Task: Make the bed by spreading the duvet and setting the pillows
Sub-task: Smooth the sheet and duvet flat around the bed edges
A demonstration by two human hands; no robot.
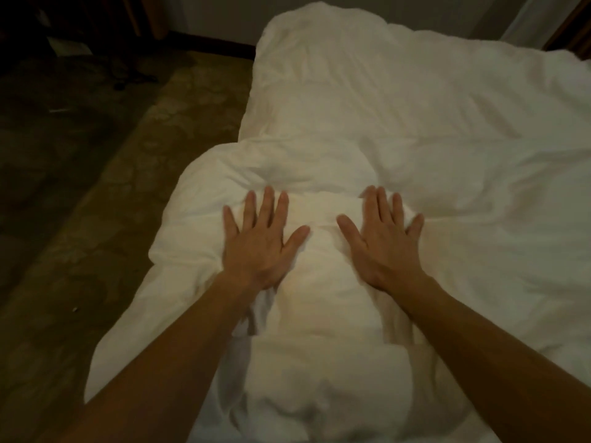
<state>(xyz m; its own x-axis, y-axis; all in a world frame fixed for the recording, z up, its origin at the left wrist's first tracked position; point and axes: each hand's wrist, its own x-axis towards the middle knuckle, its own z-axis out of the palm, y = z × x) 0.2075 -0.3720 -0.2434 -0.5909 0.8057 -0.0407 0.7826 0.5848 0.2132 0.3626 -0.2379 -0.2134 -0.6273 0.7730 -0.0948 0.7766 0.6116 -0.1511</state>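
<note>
A white duvet (399, 129) covers the bed, rumpled and bunched into a thick ridge running from the near edge toward the middle. My left hand (259, 241) lies flat on the left side of that ridge, fingers spread and straight. My right hand (383, 241) lies flat on the ridge's right side, fingers spread as well. Both palms press down on the fabric and neither grips it. No pillow is distinguishable; a rounded white mound (307, 30) at the far end may be duvet or pillow, I cannot tell.
Dark patterned carpet (80, 193) runs along the bed's left side. A wooden skirting and wall (208, 39) close the far end. Dim objects lie on the floor at the far left (128, 75). A wooden frame shows at the top right corner (572, 27).
</note>
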